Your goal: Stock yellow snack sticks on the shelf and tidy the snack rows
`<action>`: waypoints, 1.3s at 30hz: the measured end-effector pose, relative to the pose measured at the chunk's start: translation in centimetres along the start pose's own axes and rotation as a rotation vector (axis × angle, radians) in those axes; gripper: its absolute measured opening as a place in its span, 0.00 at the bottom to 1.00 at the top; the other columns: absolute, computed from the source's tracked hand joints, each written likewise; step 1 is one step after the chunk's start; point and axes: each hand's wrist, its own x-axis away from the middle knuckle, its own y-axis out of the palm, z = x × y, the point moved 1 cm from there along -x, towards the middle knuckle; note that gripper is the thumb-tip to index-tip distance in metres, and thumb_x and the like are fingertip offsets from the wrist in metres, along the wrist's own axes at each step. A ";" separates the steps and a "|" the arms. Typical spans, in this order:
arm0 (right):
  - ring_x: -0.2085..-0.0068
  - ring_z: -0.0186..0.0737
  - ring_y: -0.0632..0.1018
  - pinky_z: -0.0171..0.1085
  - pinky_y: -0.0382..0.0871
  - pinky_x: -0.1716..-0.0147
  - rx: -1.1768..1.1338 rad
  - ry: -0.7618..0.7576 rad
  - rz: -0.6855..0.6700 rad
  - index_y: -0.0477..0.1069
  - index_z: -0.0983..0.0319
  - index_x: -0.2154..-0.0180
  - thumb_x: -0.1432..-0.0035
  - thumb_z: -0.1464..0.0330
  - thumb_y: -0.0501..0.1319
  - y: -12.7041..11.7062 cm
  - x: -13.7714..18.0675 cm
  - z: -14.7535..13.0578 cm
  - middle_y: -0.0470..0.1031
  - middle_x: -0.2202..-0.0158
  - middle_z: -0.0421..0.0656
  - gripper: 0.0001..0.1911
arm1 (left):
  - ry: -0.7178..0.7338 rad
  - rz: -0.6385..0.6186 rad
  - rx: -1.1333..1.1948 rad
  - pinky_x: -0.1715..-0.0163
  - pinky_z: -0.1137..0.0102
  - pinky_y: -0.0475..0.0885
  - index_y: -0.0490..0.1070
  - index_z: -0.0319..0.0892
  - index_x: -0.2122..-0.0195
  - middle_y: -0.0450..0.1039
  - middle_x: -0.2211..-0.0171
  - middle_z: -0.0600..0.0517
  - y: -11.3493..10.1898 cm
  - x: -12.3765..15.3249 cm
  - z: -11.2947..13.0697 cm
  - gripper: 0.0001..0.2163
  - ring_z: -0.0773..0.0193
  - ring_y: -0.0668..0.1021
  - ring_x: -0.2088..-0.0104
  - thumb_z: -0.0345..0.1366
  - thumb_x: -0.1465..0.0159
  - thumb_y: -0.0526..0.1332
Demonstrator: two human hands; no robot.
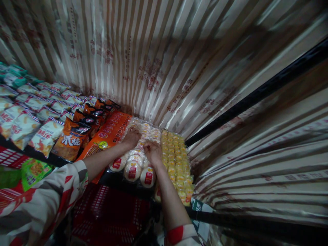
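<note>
Both my hands reach into a shelf of packaged snacks. My left hand (131, 137) rests on the far end of a row of round white bun packets with red labels (132, 169), fingers curled down onto them. My right hand (152, 151) is beside it, fingers bent and pressed onto the same packets, next to stacked yellow packets (176, 157). Whether either hand actually grips a packet is hidden by the knuckles.
Orange flat packs (109, 135) lie left of the buns, then dark orange bags (73, 136) and rows of white snack bags (24, 126). A striped shiny curtain (164, 61) backs the shelf. A black bar (256, 92) crosses at right. A red basket (110, 212) sits below.
</note>
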 end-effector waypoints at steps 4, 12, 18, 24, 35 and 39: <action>0.60 0.39 0.72 0.37 0.56 0.52 0.072 0.045 0.061 0.72 0.60 0.68 0.41 0.70 0.53 0.4 0.2 -0.2 0.75 0.65 0.42 0.09 | -0.008 0.032 0.008 0.47 0.56 0.56 0.74 0.39 0.68 0.74 0.65 0.45 0.7 0.0 -0.3 0.09 0.55 0.70 0.56 0.26 0.39 0.54; 0.56 0.44 0.69 0.41 0.54 0.51 0.178 0.078 0.153 0.71 0.62 0.65 0.39 0.68 0.50 1.9 0.6 -0.3 0.74 0.61 0.48 0.12 | -0.005 0.094 0.135 0.45 0.58 0.57 0.73 0.40 0.63 0.74 0.62 0.47 0.2 1.2 -0.5 0.08 0.58 0.69 0.54 0.30 0.38 0.54; 0.57 0.45 0.68 0.41 0.56 0.54 0.205 0.159 0.224 0.71 0.63 0.64 0.39 0.68 0.50 1.9 0.8 -0.8 0.73 0.62 0.49 0.12 | 0.036 0.060 0.137 0.41 0.56 0.52 0.74 0.39 0.66 0.68 0.52 0.45 -0.9 2.1 -0.2 0.06 0.52 0.60 0.43 0.32 0.43 0.59; 0.57 0.45 0.68 0.41 0.55 0.53 0.191 0.149 0.219 0.72 0.63 0.63 0.38 0.68 0.51 1.5 0.9 -1.0 0.73 0.61 0.48 0.11 | 0.019 0.035 0.087 0.44 0.58 0.56 0.74 0.39 0.68 0.71 0.57 0.46 0.0 1.2 -0.5 0.06 0.54 0.64 0.47 0.30 0.40 0.56; 0.55 0.43 0.66 0.39 0.56 0.52 0.109 -0.023 0.128 0.76 0.56 0.61 0.39 0.66 0.57 -0.2 3.0 -0.9 0.75 0.61 0.42 0.10 | 0.026 0.138 0.034 0.44 0.60 0.58 0.74 0.37 0.64 0.71 0.58 0.45 1.6 1.5 -0.6 0.07 0.54 0.64 0.47 0.31 0.38 0.56; 0.56 0.44 0.66 0.40 0.57 0.54 0.156 -0.011 0.102 0.77 0.57 0.62 0.40 0.66 0.57 -0.5 3.0 -1.8 0.75 0.62 0.43 0.09 | 0.015 0.125 0.033 0.44 0.59 0.58 0.74 0.36 0.64 0.71 0.57 0.44 1.1 1.7 -0.3 0.08 0.53 0.63 0.46 0.31 0.38 0.56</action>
